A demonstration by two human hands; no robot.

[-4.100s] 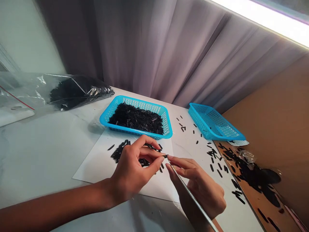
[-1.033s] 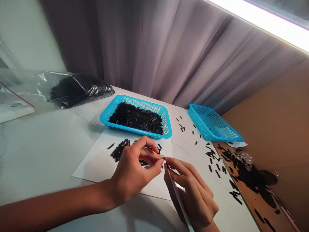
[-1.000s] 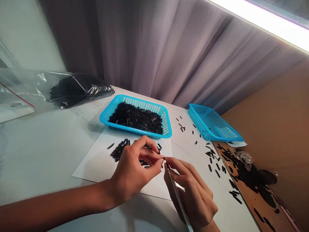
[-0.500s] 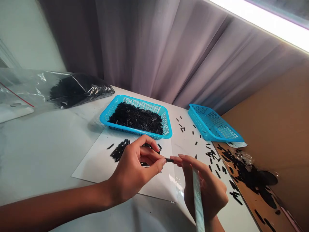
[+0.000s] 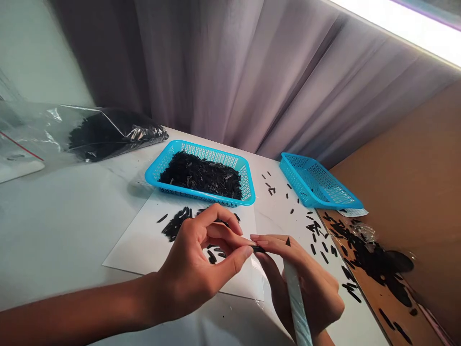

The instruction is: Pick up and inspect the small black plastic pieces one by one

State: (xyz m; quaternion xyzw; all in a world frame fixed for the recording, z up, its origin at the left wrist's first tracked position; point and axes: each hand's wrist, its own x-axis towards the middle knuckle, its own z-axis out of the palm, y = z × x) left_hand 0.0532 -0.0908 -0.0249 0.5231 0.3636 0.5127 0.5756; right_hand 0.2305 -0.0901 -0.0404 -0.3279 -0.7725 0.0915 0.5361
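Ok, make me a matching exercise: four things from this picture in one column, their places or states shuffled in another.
1. Clear bag
2. Tool with the pale handle
3. Basket on the left
4. White sheet

A. Flat under a loose pile of black pieces
B. Crossed by a red line
C. In the right hand
D. Blue, with a dark heap inside

Pairs: 1-B; 2-C; 3-D; 4-A

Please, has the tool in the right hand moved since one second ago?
Yes, the tool moved right: its tip was in front of the white paper, now it appears beyond the paper's right edge.
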